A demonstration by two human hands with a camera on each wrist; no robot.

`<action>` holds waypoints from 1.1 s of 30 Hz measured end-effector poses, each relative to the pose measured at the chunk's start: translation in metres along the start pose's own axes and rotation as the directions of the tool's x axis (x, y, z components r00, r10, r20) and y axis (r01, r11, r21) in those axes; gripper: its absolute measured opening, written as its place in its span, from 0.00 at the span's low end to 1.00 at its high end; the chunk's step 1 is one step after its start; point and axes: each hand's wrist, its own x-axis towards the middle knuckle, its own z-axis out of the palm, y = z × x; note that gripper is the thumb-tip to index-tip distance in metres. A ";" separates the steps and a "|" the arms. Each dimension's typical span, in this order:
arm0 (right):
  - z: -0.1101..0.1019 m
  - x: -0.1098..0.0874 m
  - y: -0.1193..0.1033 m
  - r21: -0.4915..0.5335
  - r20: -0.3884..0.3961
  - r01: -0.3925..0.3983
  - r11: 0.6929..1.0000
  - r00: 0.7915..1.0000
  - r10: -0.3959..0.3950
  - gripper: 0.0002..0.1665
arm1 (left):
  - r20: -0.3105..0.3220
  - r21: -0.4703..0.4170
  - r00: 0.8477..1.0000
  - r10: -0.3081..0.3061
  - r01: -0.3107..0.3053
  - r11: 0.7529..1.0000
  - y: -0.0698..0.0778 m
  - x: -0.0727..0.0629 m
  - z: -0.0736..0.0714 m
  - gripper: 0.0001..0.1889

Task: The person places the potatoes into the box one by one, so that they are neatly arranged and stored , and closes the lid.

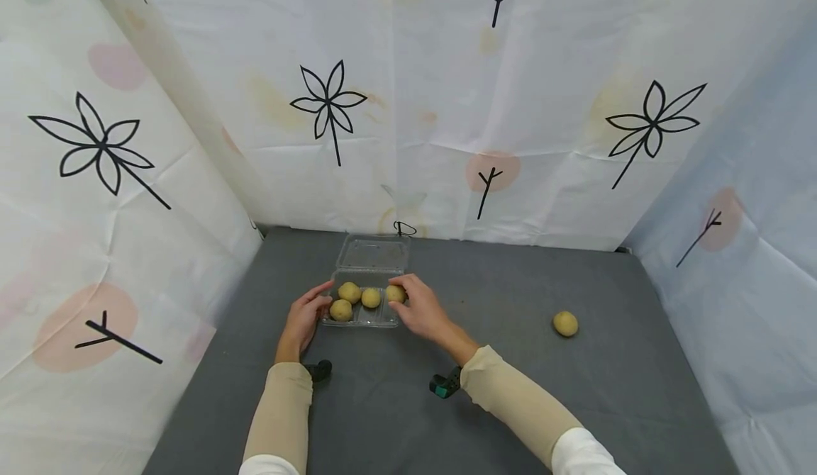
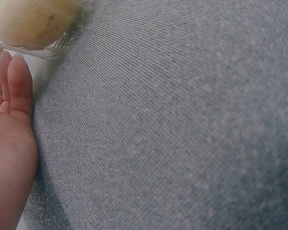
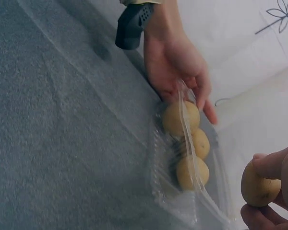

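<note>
A clear plastic clamshell container (image 1: 376, 322) lies on the grey table with its lid (image 1: 373, 254) tipped back. Three yellow potatoes (image 1: 341, 310) sit inside, towards its left and middle. My left hand (image 1: 305, 319) holds the container's left side at the rim; in the left wrist view, fingers (image 2: 20, 84) touch the wall beside a potato (image 2: 36, 24). With thumb and fingers, my right hand (image 1: 423, 310) pinches another potato (image 3: 259, 184) over the container's right end. In the right wrist view, this potato appears apart from the container wall (image 3: 201, 179).
One more potato (image 1: 565, 323) lies alone on the grey tabletop (image 1: 498, 291), well to the right. White patterned cloth (image 1: 415, 106) hangs behind the table and at both sides. Dark devices (image 1: 445, 383) are worn at my wrists.
</note>
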 end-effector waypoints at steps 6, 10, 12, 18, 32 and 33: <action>0.010 0.003 -0.005 0.017 0.038 0.011 1.000 0.999 -0.012 0.26 | 0.022 -0.022 0.999 -0.027 0.028 0.999 0.014 -0.009 0.003 0.24; 0.017 0.004 -0.006 0.027 0.062 0.017 1.000 0.998 -0.018 0.27 | 0.029 -0.024 0.999 -0.037 0.038 0.999 0.021 -0.013 0.003 0.24; 0.021 0.005 -0.005 0.035 0.061 0.028 0.999 0.998 -0.030 0.27 | 0.025 -0.015 0.999 -0.023 0.023 1.000 0.016 -0.010 0.002 0.24; 0.029 0.009 -0.002 0.111 0.049 0.001 0.994 0.999 -0.006 0.27 | 0.003 0.009 1.000 0.023 -0.023 1.000 -0.003 0.002 -0.001 0.23; 0.044 0.019 -0.006 0.192 0.051 -0.043 0.981 0.998 0.033 0.27 | 0.032 -0.049 0.999 -0.024 0.026 0.998 0.021 -0.013 0.003 0.24; 0.045 0.020 -0.006 0.196 0.052 -0.044 0.980 0.998 0.034 0.27 | 0.027 -0.048 0.999 -0.022 0.023 0.999 0.020 -0.013 0.004 0.24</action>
